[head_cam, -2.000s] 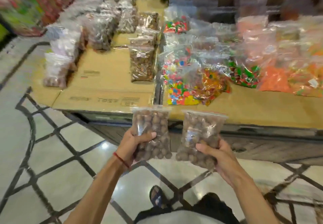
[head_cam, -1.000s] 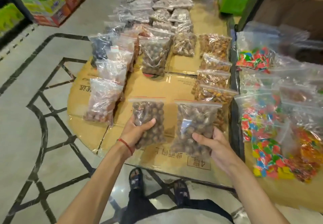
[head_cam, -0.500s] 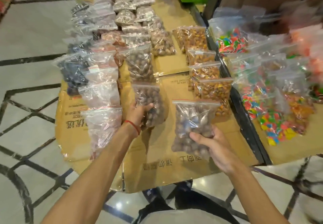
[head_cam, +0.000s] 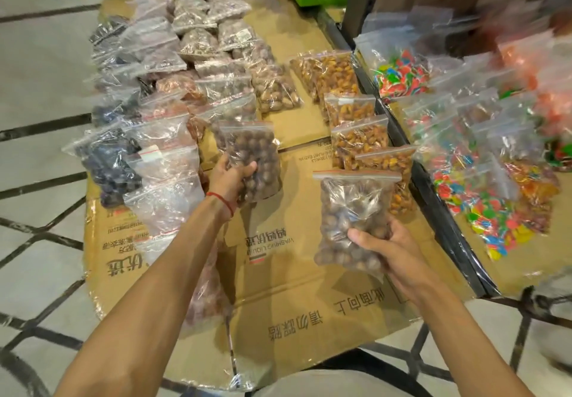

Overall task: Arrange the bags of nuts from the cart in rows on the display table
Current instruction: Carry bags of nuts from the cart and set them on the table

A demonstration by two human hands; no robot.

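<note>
Two bags of nuts in hand, not yet laid on the table [head_cam: 294,303].
Grips near bag [head_cam: 353,211] at 4 o'clock, right hand [head_cam: 391,248] fingers curled round its base; clasps far bag [head_cam: 250,155] at 9 o'clock in left hand [head_cam: 230,180], thumb across. Probably risks crowding the orange row [head_cam: 359,139] at 2 o'clock if laid askew.

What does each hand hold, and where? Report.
Left hand grips the left nut bag low down; right hand grips the right nut bag at its bottom.
</note>
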